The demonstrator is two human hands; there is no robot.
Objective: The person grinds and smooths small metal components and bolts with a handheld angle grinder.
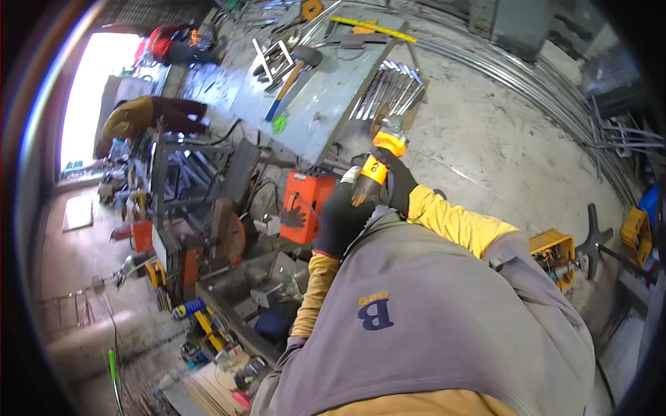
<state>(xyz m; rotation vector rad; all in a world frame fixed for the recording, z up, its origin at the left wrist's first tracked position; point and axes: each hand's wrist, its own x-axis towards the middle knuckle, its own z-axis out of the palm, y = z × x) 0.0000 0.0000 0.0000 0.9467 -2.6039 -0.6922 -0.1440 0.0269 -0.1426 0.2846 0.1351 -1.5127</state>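
Tool first: I have one yellow-and-black power tool (375, 168) in front of my body, between my two gloved hands, its head pointing away from me toward a bundle of metal tubes (370, 93). My right hand (397, 179) has its fingers wrapped round the barrel, probably to carry the weight near the middle. My left hand (343, 220) sits at the rear end, pale-tipped fingers alongside the casing, likely to steady it; the underside is hidden, so I cannot tell whether they pinch anything.

The tubes lie side by side next to the counter (326, 104), presumably grouped to stay within reach. I make out at least five; overlap stops me giving an exact number. On the counter I count one hammer (286, 88), laid flat, perhaps so it won't roll, and at the far end one yellow level (374, 29). Nearest my left hand stands one orange box (305, 197). To my right are two yellow crates, one (548, 240) nearer, one (633, 225) farther off. Two co-workers bend over at upper left.
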